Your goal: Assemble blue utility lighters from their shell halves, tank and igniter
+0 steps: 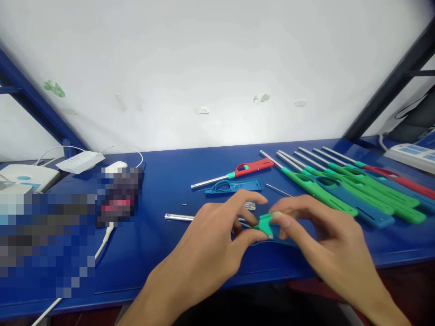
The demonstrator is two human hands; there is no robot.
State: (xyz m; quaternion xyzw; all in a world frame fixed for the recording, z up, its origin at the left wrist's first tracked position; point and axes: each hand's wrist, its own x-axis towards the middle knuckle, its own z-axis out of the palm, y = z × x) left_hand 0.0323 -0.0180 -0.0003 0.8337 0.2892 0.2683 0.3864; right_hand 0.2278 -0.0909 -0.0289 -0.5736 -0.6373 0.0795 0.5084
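Note:
Between both hands is a small green plastic lighter trigger (264, 223). My left hand (220, 231) pinches it from the left with thumb and fingers, and my right hand (316, 226) grips its right side at the fingertips. Beneath the hands lies a blue lighter shell (277, 243), mostly covered by them. A metal lighter tube (178, 218) sticks out to the left from under my left hand. Just beyond the hands are an empty blue half shell (238, 185), a thin metal rod (278, 189) and a clear piece (250, 205), partly hidden by my fingers.
A red long-nosed lighter (253, 167) lies farther back. Several green, blue and red lighters (319, 192) lie side by side at the right. On the left are a blurred-out object (118, 194) with a white cable (105, 240), a paper slip (80, 161) and a white device (29, 175).

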